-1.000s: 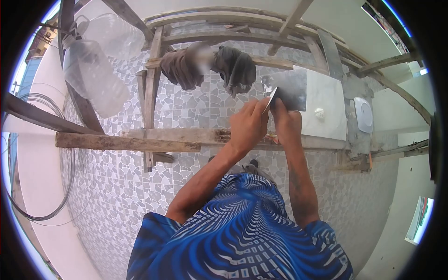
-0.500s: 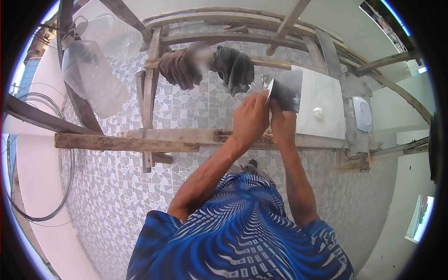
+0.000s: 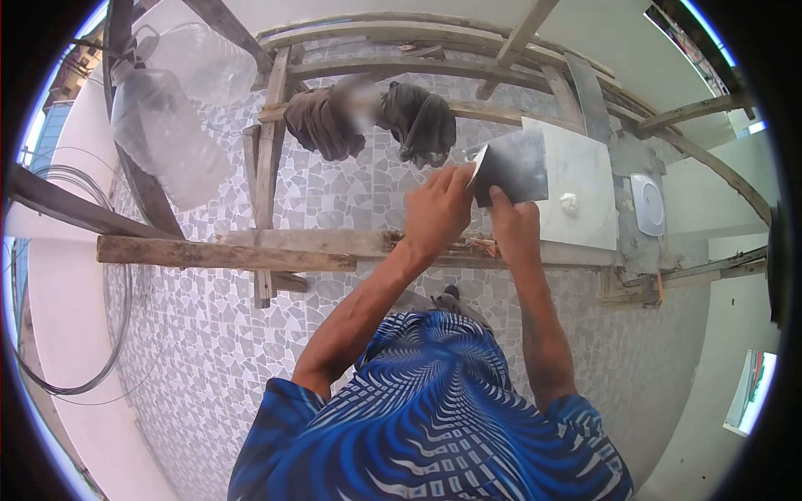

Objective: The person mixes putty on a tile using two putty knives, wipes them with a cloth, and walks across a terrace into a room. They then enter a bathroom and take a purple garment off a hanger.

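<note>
A dark grey sheet (image 3: 516, 163) with a pale underside, which looks like sandpaper, is raised over the left part of a white board (image 3: 585, 179). Its left edge curls up, showing the pale side. My left hand (image 3: 439, 209) is closed on that curled edge. At the sheet's lower edge, my right hand (image 3: 515, 225) pinches it, thumb on the dark face and the other fingers mostly hidden beneath. A small white lump (image 3: 569, 203) sits on the board, right of the sheet.
Timber beams (image 3: 225, 253) frame the work area. Dark cloths (image 3: 420, 123) hang over one beam. Clear plastic jugs (image 3: 167, 138) hang at upper left, above coiled cable (image 3: 125, 334). A white oval dish (image 3: 647, 204) lies right of the board. Patterned tiles (image 3: 217, 359) cover the floor below.
My hands have moved apart: the left slightly left and down, the right slightly right. The dark sheet has opened out wider and shifted a little to the right.
</note>
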A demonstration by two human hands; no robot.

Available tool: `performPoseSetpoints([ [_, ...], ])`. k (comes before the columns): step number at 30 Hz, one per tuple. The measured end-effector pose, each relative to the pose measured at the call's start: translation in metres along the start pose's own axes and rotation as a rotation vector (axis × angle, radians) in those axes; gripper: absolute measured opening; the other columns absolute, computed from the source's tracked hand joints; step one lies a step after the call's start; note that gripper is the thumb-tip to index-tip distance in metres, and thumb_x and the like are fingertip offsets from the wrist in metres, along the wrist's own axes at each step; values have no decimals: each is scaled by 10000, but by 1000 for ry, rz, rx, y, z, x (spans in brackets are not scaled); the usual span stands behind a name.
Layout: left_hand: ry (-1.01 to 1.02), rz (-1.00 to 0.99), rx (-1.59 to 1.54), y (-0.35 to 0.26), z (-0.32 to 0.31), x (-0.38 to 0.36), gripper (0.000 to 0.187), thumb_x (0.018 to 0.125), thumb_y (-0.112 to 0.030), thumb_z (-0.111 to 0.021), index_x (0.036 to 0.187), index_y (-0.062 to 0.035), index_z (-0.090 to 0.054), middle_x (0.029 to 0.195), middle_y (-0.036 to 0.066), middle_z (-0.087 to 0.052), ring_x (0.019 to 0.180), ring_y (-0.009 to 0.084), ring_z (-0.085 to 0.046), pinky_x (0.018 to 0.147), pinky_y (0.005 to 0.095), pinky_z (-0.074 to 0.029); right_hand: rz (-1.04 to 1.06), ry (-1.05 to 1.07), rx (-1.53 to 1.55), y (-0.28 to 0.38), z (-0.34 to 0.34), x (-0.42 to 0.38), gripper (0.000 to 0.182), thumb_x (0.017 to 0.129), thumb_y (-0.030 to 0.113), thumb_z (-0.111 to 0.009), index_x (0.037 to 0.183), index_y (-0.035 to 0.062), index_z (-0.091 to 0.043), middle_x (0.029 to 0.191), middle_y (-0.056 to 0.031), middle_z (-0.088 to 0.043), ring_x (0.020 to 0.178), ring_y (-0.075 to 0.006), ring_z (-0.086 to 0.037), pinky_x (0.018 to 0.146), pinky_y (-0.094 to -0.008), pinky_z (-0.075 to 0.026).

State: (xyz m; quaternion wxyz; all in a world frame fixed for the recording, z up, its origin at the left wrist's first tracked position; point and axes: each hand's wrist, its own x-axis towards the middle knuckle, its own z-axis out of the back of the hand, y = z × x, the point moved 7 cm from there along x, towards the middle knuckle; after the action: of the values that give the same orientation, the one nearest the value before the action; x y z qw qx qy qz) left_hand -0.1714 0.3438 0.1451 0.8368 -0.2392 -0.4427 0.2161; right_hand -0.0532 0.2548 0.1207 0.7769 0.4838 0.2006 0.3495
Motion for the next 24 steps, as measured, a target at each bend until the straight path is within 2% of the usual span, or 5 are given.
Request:
performPoseSetpoints([
  [6, 63, -129, -60, -25, -6, -10, 413, 783, 19, -632, 1184, -58, -571, 919, 93, -626, 817, 286, -621, 667, 383, -524, 379, -60, -247, 11, 16, 4, 289, 861, 14, -653, 1148, 39, -656, 871, -188, -700, 709, -311, -678, 651, -349, -519],
  [12, -2, -141, 6, -24, -3, 4, 436, 739, -18, -630, 1169, -35, -560, 896, 65, -599, 779, 259, -597, 621, 365, -507, 182, -25, 110, -2, 14, 0, 231, 931, 107, -549, 1052, -67, -641, 968, -45, -662, 907, -104, -578, 793, -264, -457],
  [15, 60, -239, 7, -44, -7, -1, 440, 743, -27, -637, 1175, -33, -552, 886, 62, -586, 781, 251, -588, 621, 360, -496, -156, 36, 167, -8, 18, 5, 212, 940, 110, -533, 995, -67, -637, 964, -36, -642, 880, -107, -557, 779, -278, -448],
  [19, 9, -160, 36, -24, 0, 12, 478, 714, -33, -652, 1182, -45, -555, 906, 55, -603, 790, 239, -589, 638, 361, -500, 166, -135, 288, 25, 21, -8, 215, 932, 116, -536, 961, -72, -638, 864, -18, -631, 799, -96, -545, 694, -278, -435],
  [24, 59, -186, -2, -26, 2, 8, 394, 797, 13, -632, 1180, -60, -574, 928, 105, -621, 841, 303, -613, 680, 392, -517, -144, 21, 256, 11, 25, -2, 323, 909, 177, -582, 1121, -66, -598, 1025, -145, -673, 913, -220, -599, 835, -352, -458],
])
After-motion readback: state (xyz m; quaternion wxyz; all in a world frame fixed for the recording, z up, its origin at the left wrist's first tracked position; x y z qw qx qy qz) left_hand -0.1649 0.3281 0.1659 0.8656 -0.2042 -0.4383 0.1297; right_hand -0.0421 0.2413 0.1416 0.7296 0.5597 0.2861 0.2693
